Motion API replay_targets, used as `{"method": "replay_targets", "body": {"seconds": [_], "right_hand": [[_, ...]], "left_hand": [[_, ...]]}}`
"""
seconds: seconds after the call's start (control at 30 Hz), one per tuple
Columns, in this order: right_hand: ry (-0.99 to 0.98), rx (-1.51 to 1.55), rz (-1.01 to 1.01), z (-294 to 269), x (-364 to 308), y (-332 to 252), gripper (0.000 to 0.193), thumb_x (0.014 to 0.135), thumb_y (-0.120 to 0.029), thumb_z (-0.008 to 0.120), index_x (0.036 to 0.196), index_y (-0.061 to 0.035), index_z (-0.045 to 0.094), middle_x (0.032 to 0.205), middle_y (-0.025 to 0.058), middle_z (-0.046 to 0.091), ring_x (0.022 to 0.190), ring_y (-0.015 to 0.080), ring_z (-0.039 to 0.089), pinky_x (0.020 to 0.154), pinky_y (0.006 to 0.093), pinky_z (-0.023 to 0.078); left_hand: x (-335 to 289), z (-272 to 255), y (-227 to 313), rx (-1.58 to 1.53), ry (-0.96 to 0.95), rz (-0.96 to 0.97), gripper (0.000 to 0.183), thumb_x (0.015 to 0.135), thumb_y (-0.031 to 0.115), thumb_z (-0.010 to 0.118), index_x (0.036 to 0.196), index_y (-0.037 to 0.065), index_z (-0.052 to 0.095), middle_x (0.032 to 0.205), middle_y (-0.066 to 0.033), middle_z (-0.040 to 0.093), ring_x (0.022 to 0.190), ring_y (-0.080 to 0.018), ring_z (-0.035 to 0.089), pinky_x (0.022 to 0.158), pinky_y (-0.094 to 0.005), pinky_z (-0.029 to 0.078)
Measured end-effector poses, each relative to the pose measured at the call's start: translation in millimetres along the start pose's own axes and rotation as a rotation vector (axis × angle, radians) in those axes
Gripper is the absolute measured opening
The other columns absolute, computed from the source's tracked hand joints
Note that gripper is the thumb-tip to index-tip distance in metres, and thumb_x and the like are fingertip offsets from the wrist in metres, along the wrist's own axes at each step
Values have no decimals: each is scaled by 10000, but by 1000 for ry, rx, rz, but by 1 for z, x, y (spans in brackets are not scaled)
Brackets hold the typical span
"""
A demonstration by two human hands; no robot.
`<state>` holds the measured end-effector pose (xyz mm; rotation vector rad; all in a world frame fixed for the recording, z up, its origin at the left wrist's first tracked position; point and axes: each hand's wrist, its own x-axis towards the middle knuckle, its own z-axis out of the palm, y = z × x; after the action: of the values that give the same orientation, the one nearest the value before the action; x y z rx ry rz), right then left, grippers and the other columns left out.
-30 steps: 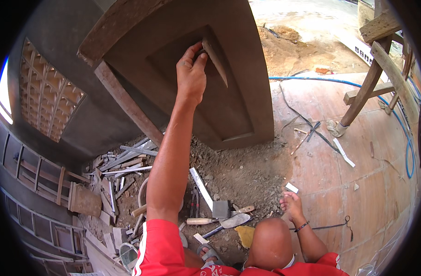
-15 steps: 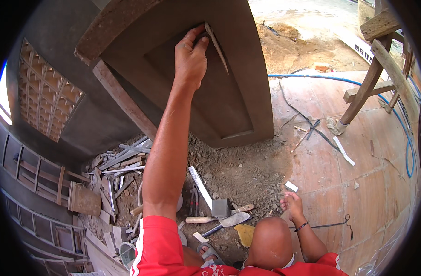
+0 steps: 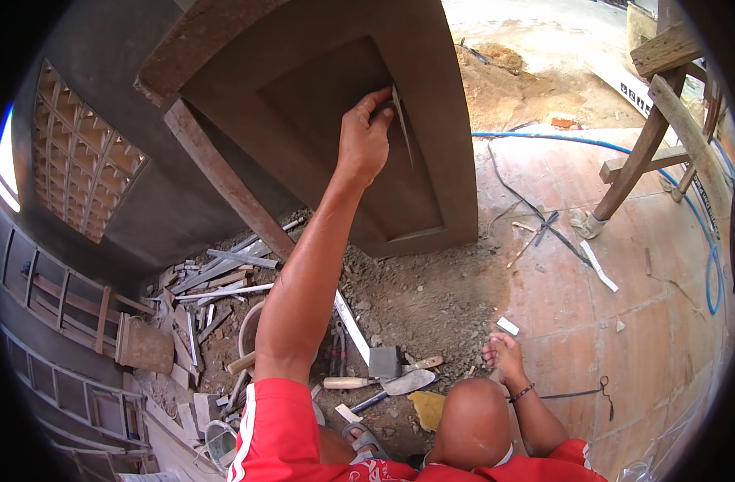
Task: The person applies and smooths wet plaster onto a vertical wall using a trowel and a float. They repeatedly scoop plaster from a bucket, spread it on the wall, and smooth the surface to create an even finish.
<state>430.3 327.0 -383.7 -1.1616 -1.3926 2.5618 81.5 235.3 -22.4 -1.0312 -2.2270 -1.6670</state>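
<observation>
My left hand (image 3: 364, 138) is closed on a thin, flat strip (image 3: 403, 128), seen almost edge-on, with its lower end tapering. The strip lies along the right inner edge of a rectangular recess in a grey plastered panel (image 3: 452, 177). Whether it is a blade or a plain sliver I cannot make out. Low beside my bent knee, my right hand (image 3: 506, 358) has loosely curled fingers, slightly apart, with nothing visible in them. A small white block (image 3: 508, 325) lies on the tiles just beyond its fingertips.
Near my feet lie a trowel (image 3: 409, 382), a grey block (image 3: 385, 362), pliers (image 3: 338, 351) and a white strip (image 3: 351, 329). Wood scraps (image 3: 223, 277) and a bucket (image 3: 144, 344) are at left. A blue hose (image 3: 560, 139) and wooden trestle (image 3: 642, 165) stand at right.
My left hand has moved down and to the right with the strip, following the recess edge. My right hand has barely shifted.
</observation>
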Motion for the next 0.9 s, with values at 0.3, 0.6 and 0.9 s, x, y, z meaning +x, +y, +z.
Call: {"method": "replay_targets", "body": {"seconds": [0.3, 0.6, 0.9], "right_hand": [[56, -6, -15, -24, 1, 6, 207, 934, -127, 545, 1112, -25, 568, 775, 94, 654, 581, 124, 582, 484, 251, 455], [14, 11, -6, -19, 10, 11, 194, 937, -133, 548, 1102, -33, 572, 776, 82, 656, 580, 117, 577, 488, 247, 456], [11, -31, 26, -9, 10, 9, 197, 946, -139, 547, 1113, -38, 574, 778, 80, 657, 578, 114, 577, 487, 243, 455]], "left_hand": [[25, -17, 23, -77, 111, 115, 307, 967, 30, 489, 1251, -23, 592, 1119, -71, 640, 1052, -131, 555, 941, -260, 423], [32, -13, 32, 10, 110, 189, 296, 964, 51, 512, 1237, -23, 601, 1129, -79, 649, 1046, -140, 560, 951, -270, 419], [3, 8, -7, -46, 70, 124, 313, 945, 10, 501, 1239, -47, 593, 1180, -126, 641, 1120, -177, 573, 994, -285, 403]]}}
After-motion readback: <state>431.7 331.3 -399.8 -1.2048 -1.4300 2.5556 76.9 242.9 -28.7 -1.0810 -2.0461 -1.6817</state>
